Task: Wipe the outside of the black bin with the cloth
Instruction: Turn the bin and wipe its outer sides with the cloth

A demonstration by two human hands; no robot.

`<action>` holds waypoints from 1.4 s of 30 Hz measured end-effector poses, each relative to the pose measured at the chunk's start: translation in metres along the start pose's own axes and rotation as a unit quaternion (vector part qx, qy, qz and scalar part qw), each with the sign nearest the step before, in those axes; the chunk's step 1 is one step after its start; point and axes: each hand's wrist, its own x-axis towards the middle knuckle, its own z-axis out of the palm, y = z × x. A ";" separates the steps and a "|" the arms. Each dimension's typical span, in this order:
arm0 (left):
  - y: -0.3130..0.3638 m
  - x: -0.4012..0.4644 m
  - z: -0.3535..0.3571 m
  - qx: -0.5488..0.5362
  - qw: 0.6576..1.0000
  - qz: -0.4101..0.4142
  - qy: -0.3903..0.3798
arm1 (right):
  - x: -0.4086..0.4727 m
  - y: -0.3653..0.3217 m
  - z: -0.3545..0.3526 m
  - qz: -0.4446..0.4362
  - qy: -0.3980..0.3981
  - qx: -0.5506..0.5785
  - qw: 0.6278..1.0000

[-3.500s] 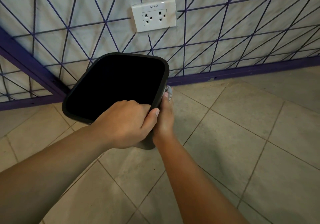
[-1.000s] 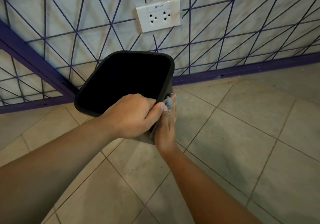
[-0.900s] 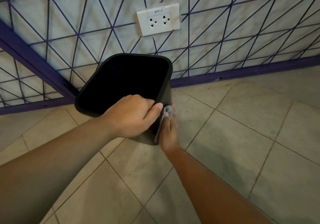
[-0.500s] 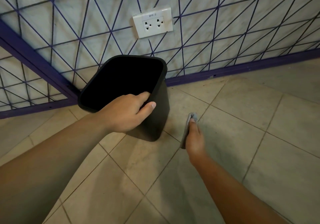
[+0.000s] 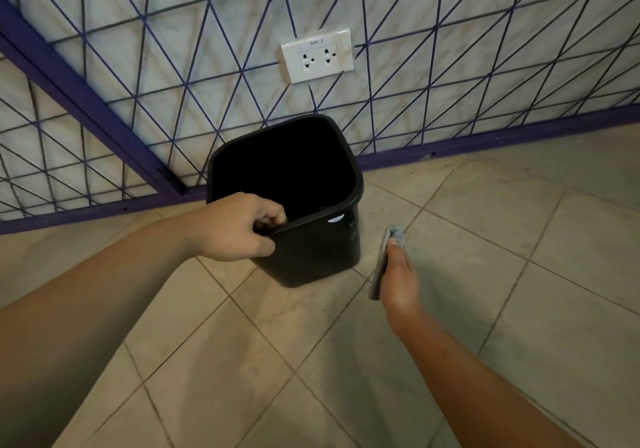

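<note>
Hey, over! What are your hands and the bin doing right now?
Left hand gripping black bin rim. Right hand holds cloth, off the bin. Nothing in the way.

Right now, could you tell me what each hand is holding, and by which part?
The left hand grips the black bin by its near rim; the right hand holds the folded grey cloth flat against its palm.

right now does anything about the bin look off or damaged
No damage shows. The black bin has pale smudges down its right corner and a small white sticker under the rim. The left hand grips the rim; the cloth hangs clear.
</note>
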 end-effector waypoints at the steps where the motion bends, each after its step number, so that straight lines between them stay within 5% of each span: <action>1: 0.001 0.001 0.001 -0.001 1.000 -0.009 0.001 | -0.001 0.001 -0.001 -0.001 -0.001 -0.001 1.000; 6: 0.027 0.014 0.026 -0.010 0.995 0.043 0.089 | -0.008 0.002 0.003 0.002 0.007 0.012 1.000; 10: 0.035 0.016 0.046 0.085 0.979 0.111 0.150 | -0.008 0.004 0.004 0.030 0.019 0.038 0.999; 16: 0.029 0.007 0.040 0.189 0.972 0.089 0.110 | -0.007 0.007 0.006 0.095 0.019 0.097 0.991; 25: 0.036 0.042 0.049 0.129 0.968 0.164 0.140 | 0.011 0.009 0.078 0.008 0.021 0.222 0.975; 29: 0.038 0.051 0.045 0.109 0.968 0.167 0.151 | 0.040 0.009 0.078 0.032 0.050 0.222 0.973; 35: 0.037 0.056 0.043 0.078 0.974 0.164 0.138 | 0.021 -0.008 0.088 -0.044 0.110 0.214 0.970; 42: 0.038 0.057 0.039 0.059 0.977 0.151 0.138 | 0.029 -0.009 0.084 -0.037 0.065 0.213 0.974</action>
